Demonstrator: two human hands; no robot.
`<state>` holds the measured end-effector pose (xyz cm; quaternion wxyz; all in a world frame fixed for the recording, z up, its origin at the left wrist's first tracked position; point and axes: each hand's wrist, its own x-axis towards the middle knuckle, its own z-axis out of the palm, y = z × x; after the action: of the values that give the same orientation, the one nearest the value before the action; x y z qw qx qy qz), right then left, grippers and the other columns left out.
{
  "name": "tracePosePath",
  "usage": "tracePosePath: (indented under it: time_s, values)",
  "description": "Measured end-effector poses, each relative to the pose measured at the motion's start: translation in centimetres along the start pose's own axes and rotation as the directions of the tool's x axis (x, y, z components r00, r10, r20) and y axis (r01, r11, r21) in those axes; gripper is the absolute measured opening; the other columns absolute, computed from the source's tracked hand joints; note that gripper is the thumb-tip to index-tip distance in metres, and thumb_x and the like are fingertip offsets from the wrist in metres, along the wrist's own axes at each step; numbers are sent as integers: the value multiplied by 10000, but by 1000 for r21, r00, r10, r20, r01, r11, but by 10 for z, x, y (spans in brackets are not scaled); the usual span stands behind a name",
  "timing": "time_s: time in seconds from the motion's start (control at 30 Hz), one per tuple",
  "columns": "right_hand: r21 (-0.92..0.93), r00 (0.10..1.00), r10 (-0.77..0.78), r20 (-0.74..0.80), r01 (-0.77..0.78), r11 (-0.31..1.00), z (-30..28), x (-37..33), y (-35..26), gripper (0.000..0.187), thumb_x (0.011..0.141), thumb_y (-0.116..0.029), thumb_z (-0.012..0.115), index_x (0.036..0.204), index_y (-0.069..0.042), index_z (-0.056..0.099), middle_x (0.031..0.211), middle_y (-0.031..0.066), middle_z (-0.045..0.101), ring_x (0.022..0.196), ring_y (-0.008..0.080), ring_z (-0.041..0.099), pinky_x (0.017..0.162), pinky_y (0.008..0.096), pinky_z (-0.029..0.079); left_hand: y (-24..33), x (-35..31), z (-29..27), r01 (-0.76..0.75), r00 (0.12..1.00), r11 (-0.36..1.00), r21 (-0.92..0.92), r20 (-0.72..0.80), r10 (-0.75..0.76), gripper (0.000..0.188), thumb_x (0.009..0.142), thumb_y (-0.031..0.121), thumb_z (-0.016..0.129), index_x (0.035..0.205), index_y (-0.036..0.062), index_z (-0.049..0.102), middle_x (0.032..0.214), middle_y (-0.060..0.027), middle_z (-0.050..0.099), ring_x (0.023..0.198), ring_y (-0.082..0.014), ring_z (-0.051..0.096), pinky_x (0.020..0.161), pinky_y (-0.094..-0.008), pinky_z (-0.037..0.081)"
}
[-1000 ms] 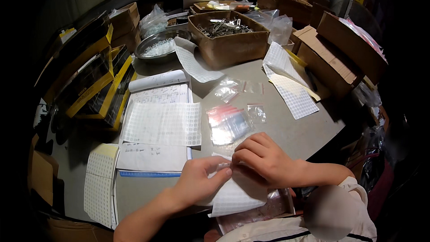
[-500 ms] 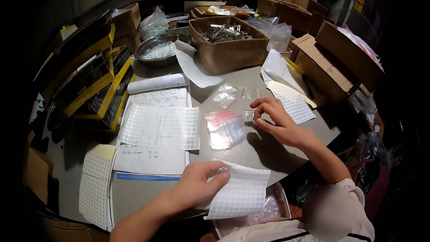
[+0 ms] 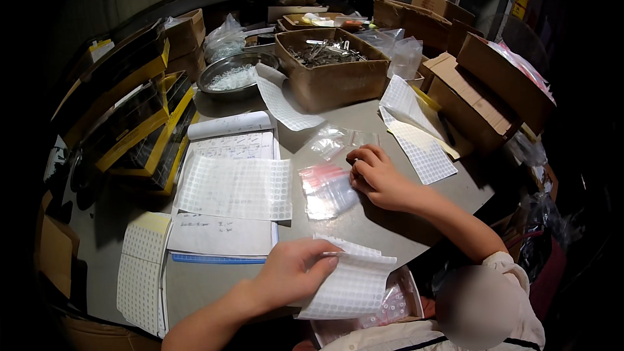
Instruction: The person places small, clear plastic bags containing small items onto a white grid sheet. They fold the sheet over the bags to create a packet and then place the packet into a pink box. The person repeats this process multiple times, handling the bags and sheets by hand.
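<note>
My left hand (image 3: 297, 273) pinches a sheet of small round stickers (image 3: 354, 283) between thumb and fingers; the sheet bends over the table's near edge. My right hand (image 3: 379, 179) rests low over the table, fingers curled in and closed at the right side of a pile of clear zip bags (image 3: 328, 192) with red strips. Whatever its fingertips hold is hidden beneath them. Just beyond lie more clear bags (image 3: 328, 142). Left of the pile, another sticker sheet (image 3: 237, 188) covers part of a notebook with handwritten pages (image 3: 221, 234).
At the back stand a cardboard box of metal pieces (image 3: 338, 84) and a metal bowl of small clear pieces (image 3: 231, 81). Sticker sheets (image 3: 422, 143) lie at the right beside cartons (image 3: 474, 94). Black-and-yellow boxes (image 3: 146, 136) line the left. Below the held sheet sits an open box (image 3: 406, 299).
My right hand has moved left and down to the zip bags, and its fingers have curled in. My left hand still holds the sticker sheet, slightly shifted.
</note>
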<state>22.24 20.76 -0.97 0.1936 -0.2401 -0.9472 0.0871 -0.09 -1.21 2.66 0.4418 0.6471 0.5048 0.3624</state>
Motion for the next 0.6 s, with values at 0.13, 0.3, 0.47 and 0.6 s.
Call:
tracePosePath:
  time_s: [0.13, 0.3, 0.47, 0.6]
  values:
    - [55, 989, 139, -52, -136, 989, 2, -3, 7, 287, 901, -166, 768, 1105, -76, 589, 1414, 185, 507, 1339, 405, 420, 1165, 491, 329, -4, -2, 1, -224, 970, 953, 205, -52, 239, 239, 883, 48, 713, 1115, 32, 768, 918, -140, 736, 818, -225, 710, 721, -324, 556]
    - [148, 980, 198, -7, -195, 970, -30, -20, -7, 442, 821, -195, 813, 1189, -98, 589, 1369, 170, 513, 1321, 393, 434, 1156, 472, 322, -8, -2, 2, -475, 851, 781, 406, -14, 525, 322, 758, -8, 716, 1071, 52, 767, 876, -132, 679, 736, -298, 651, 646, -375, 529]
    - [684, 992, -46, 117, -47, 728, -48, -39, -80, 282, 969, -186, 718, 1177, -22, 620, 1129, 140, 640, 1070, 279, 643, 956, 384, 495, -6, -1, 2, -489, 845, 772, 407, 2, 534, 348, 734, -11, 716, 1072, 55, 765, 853, -121, 661, 724, -292, 630, 633, -380, 517]
    - [603, 989, -92, 114, 5, 797, -51, -37, -108, 201, 1003, -189, 675, 1116, -30, 627, 997, 146, 651, 919, 325, 649, 805, 419, 511, -5, 1, 2, -485, 849, 762, 429, 20, 529, 341, 739, -7, 718, 1068, 62, 772, 838, -119, 651, 715, -284, 627, 626, -379, 512]
